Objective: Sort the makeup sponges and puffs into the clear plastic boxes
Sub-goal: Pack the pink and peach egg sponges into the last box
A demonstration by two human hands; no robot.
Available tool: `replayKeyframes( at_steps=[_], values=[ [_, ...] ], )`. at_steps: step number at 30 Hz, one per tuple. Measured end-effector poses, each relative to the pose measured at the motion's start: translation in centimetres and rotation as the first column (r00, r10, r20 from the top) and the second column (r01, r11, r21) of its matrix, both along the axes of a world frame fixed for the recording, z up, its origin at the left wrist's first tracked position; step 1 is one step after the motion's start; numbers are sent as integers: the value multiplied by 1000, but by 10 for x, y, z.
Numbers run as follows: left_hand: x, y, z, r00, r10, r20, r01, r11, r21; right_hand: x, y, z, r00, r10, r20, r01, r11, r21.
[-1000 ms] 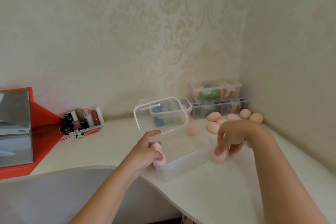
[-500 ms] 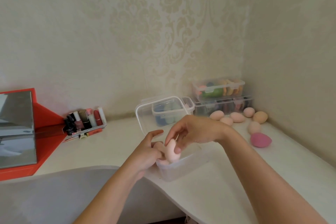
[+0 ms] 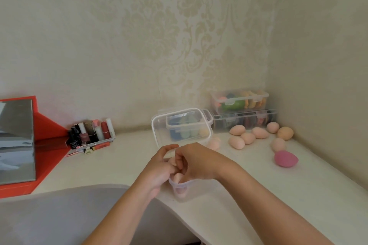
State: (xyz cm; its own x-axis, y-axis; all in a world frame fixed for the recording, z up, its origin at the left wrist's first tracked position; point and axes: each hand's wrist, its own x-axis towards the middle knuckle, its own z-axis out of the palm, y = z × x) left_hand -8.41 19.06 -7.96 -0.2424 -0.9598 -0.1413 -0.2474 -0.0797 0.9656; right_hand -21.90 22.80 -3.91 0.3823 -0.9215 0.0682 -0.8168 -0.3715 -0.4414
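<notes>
A clear plastic box (image 3: 191, 185) stands open near the table's front edge, its lid (image 3: 157, 131) raised behind it. My left hand (image 3: 159, 167) and my right hand (image 3: 197, 162) meet over the box's near left corner. Each hand has its fingers closed on a peach sponge: one (image 3: 171, 162) between the two hands, one (image 3: 177, 177) at the rim. Another sponge (image 3: 180, 191) shows through the box wall. Several loose peach sponges (image 3: 248, 137) and one pink sponge (image 3: 285, 158) lie at the back right.
Two closed clear boxes (image 3: 240, 101) of coloured sponges are stacked in the back right corner. A third box (image 3: 187, 127) sits behind the raised lid. A red mirror stand (image 3: 18, 141) and a tray of cosmetics (image 3: 91, 133) are at the left. A grey surface (image 3: 59, 215) lies below the table's curved edge.
My right hand picked up a peach sponge from the right of the box and carried it left to the corner where my left hand is. The view has shifted slightly.
</notes>
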Motion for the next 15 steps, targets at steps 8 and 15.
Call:
replayKeyframes(
  at_steps=[8, 15],
  values=[
    [-1, 2, 1, 1000, 7, 2, -7, 1000, -4, -18, 2, 9, 993, 42, 110, -68, 969, 239],
    [2, 1, 0, 999, -28, 17, 27, 999, 26, -25, 5, 16, 987, 70, 141, -114, 936, 332]
  ],
)
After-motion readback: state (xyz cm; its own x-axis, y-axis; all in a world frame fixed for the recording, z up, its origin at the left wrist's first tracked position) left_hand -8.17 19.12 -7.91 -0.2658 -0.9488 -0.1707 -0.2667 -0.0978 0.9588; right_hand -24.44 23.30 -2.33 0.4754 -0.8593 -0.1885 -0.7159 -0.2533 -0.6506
